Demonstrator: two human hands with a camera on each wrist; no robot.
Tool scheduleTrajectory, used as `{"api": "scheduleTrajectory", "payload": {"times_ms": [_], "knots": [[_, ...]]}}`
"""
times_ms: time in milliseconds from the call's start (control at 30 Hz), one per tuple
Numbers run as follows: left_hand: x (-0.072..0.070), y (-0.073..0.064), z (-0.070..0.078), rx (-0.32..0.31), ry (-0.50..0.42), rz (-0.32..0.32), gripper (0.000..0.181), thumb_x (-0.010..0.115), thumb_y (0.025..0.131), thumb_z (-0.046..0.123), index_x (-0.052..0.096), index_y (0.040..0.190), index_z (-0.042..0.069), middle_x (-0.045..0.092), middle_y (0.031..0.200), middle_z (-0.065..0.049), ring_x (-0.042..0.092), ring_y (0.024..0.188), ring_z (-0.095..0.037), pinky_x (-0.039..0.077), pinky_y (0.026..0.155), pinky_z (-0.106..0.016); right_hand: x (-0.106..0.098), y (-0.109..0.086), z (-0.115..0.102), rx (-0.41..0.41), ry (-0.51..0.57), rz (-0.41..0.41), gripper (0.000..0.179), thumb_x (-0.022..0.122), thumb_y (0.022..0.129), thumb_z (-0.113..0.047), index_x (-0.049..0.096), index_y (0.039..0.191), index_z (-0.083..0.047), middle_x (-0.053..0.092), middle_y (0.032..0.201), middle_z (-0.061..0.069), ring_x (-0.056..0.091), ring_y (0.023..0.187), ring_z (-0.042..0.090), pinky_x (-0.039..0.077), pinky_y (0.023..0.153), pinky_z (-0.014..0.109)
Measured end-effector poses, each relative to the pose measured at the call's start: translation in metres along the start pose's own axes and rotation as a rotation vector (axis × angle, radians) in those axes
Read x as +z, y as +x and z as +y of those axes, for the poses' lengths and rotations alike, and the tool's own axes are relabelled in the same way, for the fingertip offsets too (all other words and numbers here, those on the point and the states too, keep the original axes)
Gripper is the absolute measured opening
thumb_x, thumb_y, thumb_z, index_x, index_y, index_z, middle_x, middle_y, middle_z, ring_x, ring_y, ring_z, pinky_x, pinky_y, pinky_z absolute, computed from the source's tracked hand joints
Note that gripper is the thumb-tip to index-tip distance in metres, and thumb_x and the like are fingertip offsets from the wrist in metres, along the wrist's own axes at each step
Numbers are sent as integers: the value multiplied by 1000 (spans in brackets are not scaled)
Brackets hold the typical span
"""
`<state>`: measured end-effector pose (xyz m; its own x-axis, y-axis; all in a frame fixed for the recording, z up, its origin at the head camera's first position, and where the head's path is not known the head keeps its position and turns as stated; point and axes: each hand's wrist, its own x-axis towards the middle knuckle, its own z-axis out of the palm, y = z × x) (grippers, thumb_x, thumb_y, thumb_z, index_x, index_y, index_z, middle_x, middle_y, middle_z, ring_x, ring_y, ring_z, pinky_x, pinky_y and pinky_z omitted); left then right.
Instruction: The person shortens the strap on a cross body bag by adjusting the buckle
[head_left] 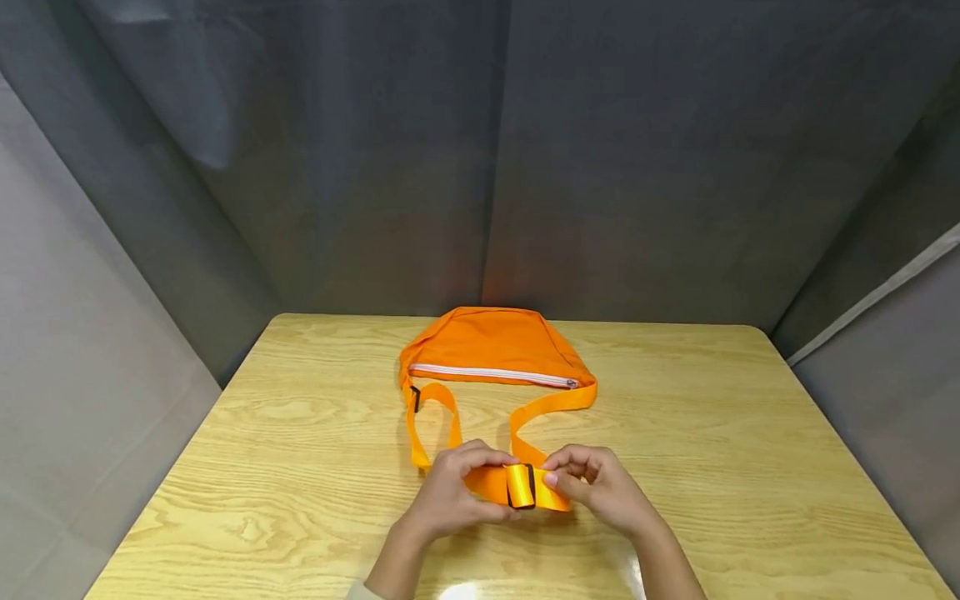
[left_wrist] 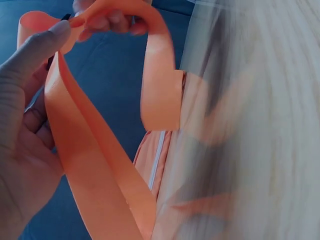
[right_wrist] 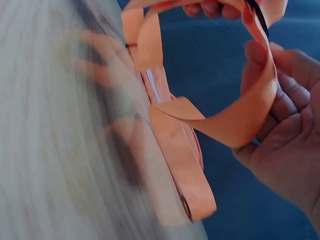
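Observation:
An orange waist bag (head_left: 498, 342) with a white zipper lies flat toward the far edge of the table. Its yellow-orange strap (head_left: 551, 404) runs from both ends of the bag toward the hands. A black slide buckle (head_left: 532, 486) sits on the strap between the two hands, with webbing threaded through it. My left hand (head_left: 465, 487) pinches the buckle's left side, thumb below and fingers above. On the other side, my right hand (head_left: 600, 486) pinches the strap just past the buckle between thumb and fingertips. In the left wrist view a loop of webbing (left_wrist: 85, 150) hangs below the left hand.
A light wood table (head_left: 735, 450) carries everything, its surface glossy enough to reflect the strap. Dark grey curtains (head_left: 637, 167) stand behind it and at the sides. A second black strap fitting (head_left: 416, 399) shows near the bag's left end.

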<state>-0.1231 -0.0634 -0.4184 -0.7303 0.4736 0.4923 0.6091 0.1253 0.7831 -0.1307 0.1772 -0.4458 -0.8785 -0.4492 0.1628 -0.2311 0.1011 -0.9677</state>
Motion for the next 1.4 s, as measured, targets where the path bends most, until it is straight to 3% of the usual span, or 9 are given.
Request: {"api": "scheduleTrajectory", "payload": {"times_ms": [200, 333, 500, 867, 1100, 1400], "knots": [[-7, -1, -2, -25, -89, -6, 48, 84, 57, -7, 68, 101, 1, 65, 91, -3, 60, 82, -18, 50, 75, -34, -18, -5, 4, -46, -67, -27, 7, 61, 88, -3, 67, 93, -3, 63, 76, 5, 55, 68, 13, 46, 59, 29], [-9, -1, -3, -45, -133, -18, 47, 84, 58, -7, 68, 102, 1, 65, 91, -3, 59, 81, -21, 51, 73, -35, -20, -5, 5, -111, 9, -50, 6, 60, 88, 2, 65, 90, 0, 62, 74, 4, 53, 64, 8, 45, 54, 27], [-6, 0, -2, -47, -116, -34, 46, 83, 58, -7, 68, 101, 0, 64, 90, -4, 59, 81, -22, 52, 72, -36, -13, -5, 10, -129, 128, -66, 4, 59, 86, 6, 61, 89, 4, 61, 73, 1, 50, 60, 5, 44, 48, 27], [0, 5, 1, 39, -27, -28, 44, 84, 56, -3, 68, 97, 1, 65, 89, -5, 60, 80, -20, 51, 72, -34, -2, 1, 13, -108, 190, -55, 4, 56, 88, 7, 59, 90, 6, 56, 72, 1, 47, 58, 7, 42, 48, 24], [-1, 4, 0, 23, -16, -13, 45, 84, 55, -3, 68, 97, 2, 64, 86, -4, 58, 75, -22, 51, 65, -32, -4, -1, 18, -99, 219, -21, 6, 56, 87, 10, 59, 85, 5, 56, 70, -2, 45, 56, 5, 40, 47, 22], [4, 4, -5, 4, -17, -33, 45, 86, 55, -1, 68, 96, 4, 63, 84, -2, 57, 75, -21, 50, 68, -30, 6, 5, 17, -144, 300, -89, 3, 52, 88, 11, 55, 89, 11, 55, 71, 0, 42, 53, 14, 41, 46, 23]]}}
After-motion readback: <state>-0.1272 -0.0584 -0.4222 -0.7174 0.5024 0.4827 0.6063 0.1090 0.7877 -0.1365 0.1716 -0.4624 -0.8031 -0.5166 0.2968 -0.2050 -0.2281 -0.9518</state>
